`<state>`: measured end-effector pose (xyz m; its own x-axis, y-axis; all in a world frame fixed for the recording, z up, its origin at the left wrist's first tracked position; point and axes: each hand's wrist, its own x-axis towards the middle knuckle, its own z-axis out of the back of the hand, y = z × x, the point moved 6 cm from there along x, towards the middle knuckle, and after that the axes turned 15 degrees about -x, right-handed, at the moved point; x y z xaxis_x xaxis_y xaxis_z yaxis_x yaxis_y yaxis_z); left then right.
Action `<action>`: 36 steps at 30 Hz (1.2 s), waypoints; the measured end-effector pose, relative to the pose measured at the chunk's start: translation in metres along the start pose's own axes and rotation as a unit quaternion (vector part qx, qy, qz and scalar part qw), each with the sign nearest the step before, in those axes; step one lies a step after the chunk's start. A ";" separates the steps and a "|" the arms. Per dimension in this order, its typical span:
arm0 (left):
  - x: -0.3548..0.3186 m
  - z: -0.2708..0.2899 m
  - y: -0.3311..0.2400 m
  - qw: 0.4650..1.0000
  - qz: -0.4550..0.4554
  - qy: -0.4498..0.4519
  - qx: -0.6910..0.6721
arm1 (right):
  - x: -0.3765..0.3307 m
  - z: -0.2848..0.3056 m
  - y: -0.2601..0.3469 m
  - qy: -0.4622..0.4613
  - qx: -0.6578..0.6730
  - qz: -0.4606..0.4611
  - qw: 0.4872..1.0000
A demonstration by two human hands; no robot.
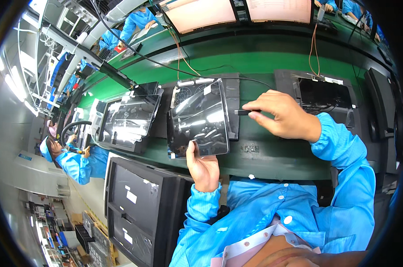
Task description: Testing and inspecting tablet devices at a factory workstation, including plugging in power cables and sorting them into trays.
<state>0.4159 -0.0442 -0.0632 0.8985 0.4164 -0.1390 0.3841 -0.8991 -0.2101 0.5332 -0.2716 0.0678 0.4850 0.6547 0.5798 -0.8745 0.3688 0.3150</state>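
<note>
My left hand (203,167) grips the lower edge of a black tablet (199,122), thumb over its glossy face and the other fingers hidden beneath. The tablet is tilted above a dark pad (232,93) on the bench, with reflections across its screen. To its right, my right hand (285,115) pinches a black cable plug (242,112) between thumb and fingertips. The plug's tip points left toward the tablet's right edge, a small gap apart from it. A black cable (255,82) runs over the bench from the upper left toward my right hand.
Another tablet (130,118) lies at left, and a dark-screened device (324,94) rests on a pad at right. Black trays (139,200) stand beside my left arm. Two monitors (279,11) stand at the back. A co-worker (79,160) in blue is at far left.
</note>
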 end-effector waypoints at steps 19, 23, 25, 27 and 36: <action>-0.005 0.024 -0.001 0.997 -0.013 0.028 0.074 | -0.007 -0.028 -0.008 0.141 0.075 -0.026 0.987; 0.016 0.026 0.002 0.996 0.008 0.031 0.088 | -0.001 -0.042 -0.027 0.177 0.030 -0.043 0.983; 0.040 0.026 0.008 0.993 0.036 0.030 0.108 | 0.004 -0.052 -0.036 0.181 -0.035 -0.051 0.981; 0.071 0.028 0.013 0.989 0.087 0.007 0.123 | 0.004 -0.061 -0.036 0.146 -0.115 -0.036 0.982; 0.127 0.026 0.000 0.986 0.111 -0.045 0.118 | 0.021 -0.113 -0.049 0.039 -0.189 -0.002 0.981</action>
<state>0.5247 0.0124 -0.1057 0.9282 0.2322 -0.2907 0.1097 -0.9173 -0.3827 0.5872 -0.2014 -0.0208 0.4995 0.6962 0.5156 -0.8150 0.5795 0.0071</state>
